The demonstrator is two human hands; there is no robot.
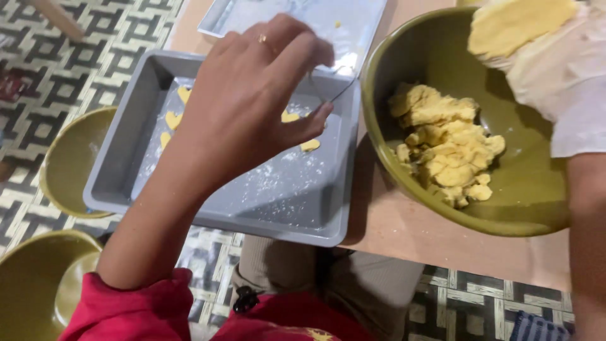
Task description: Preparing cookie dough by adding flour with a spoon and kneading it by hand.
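Patterned black-and-cream tiling covers the floor (38, 57) around a pale, peach-toned worktop (404, 237), and your knees sit below its near edge.

Your left hand (252, 101) reaches over a grey rectangular baking tray (113, 158) that overhangs the worktop's near corner. The grip is partly closed: thumb and fingertips pinch a thin metal cookie cutter (328, 88) at the tray's far right corner, roughly 1 o'clock from the tray's middle. A ring shows on one finger. The cutter appears as a narrow bent wire outline; its full shape is hidden by your fingers.

Small yellow dough cut-outs (173, 120) lie on the tray floor, some at 10 o'clock from its middle and others just beside your thumb at 2 o'clock. Several are partly covered by your hand, so the count cannot be confirmed. White flour dusts the tray floor, thickest towards 6 o'clock.

An olive-green bowl (524, 208) stands at 3 o'clock from the tray, touching or nearly touching its edge, and holds a crumbly yellow dough mass (445, 145). A flat sheet of rolled dough (514, 25) lies on pale wrapping at the bowl's 1 o'clock rim.

Your right hand is out of view; only the forearm (587, 252) shows at the picture's right edge.

Two more olive-green bowls (69, 164) sit on the floor at 9 and 7 o'clock.
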